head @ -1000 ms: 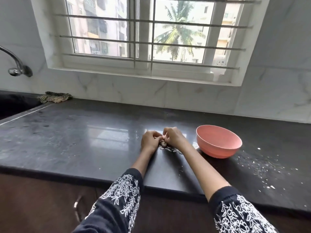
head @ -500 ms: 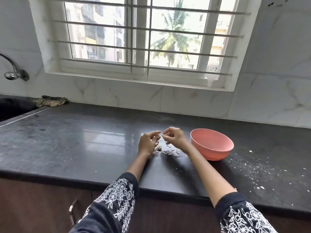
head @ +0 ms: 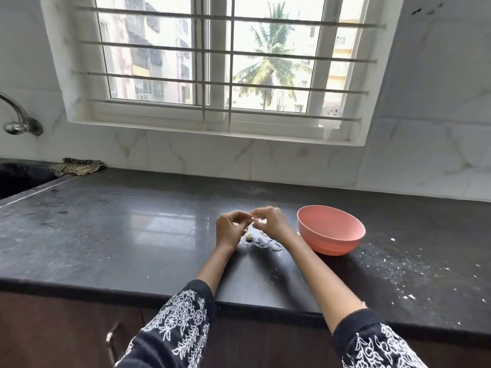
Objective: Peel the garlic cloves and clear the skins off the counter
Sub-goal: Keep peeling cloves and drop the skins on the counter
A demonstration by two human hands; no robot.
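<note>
Our left hand (head: 230, 229) and right hand (head: 271, 224) meet just above the dark polished stone counter (head: 119, 235), fingers curled toward each other. Between the fingertips we pinch a small pale garlic clove (head: 252, 221); it is too small and blurred for us to say how much skin is left on it, or which hand carries more of the hold.

Directly beneath the hands lies a little heap of thin whitish garlic skins (head: 261, 241), with what may be another clove or a root end among them; we cannot tell which. We judge the clove to be light, firm and rather slippery once bare, so we would hold it by its sides and catch the skin at the pointed tip or the cut base. The skins look papery, nearly weightless and likely to cling or drift, so we would sweep them together with a flat palm instead of picking them up singly.

Just right of the hands stands the round salmon-pink plastic bowl (head: 330, 229), and beyond it white crumbs (head: 393, 264) are scattered over the counter. Farther back, a striped folded cloth (head: 78, 166) lies by the wall.

We can read no brand, label or writing anywhere.
</note>
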